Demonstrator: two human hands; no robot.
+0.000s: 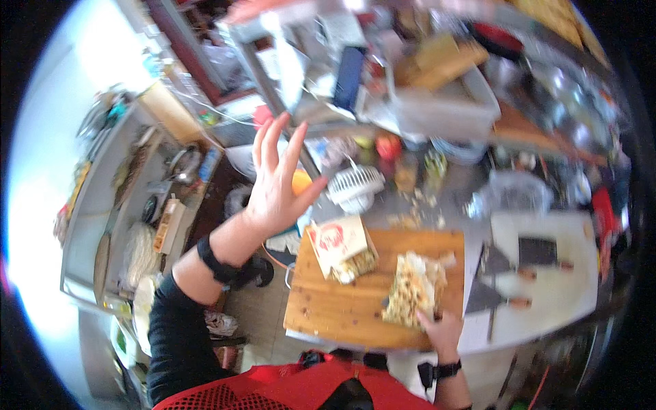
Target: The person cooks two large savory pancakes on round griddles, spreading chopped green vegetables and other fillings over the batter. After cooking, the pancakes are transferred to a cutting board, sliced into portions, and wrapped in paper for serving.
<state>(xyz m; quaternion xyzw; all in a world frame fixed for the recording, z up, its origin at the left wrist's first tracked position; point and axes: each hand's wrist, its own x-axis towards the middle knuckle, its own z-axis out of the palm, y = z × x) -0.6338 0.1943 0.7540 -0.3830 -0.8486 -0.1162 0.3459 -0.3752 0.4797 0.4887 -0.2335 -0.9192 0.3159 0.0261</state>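
Observation:
My left hand (277, 189) is raised in the air with its fingers spread, holding nothing, near a small white fan (355, 187). My right hand (442, 330) rests at the lower edge of a browned, filled flatbread (412, 294), its thumb on the bread; the other fingers are mostly hidden. The bread lies on the right part of a wooden board (328, 307). On the board's upper left, a printed paper bag (341, 241) holds another piece of flatbread (354, 266), whose filled end sticks out.
Several dark-bladed scrapers with wooden handles (530, 303) lie on a white board (558, 292) at right. Behind stands a metal shelf with a phone (350, 79) and a clear plastic bin (443, 115). A plastic bag (517, 195) sits below it. Shelving (115, 220) stands at left.

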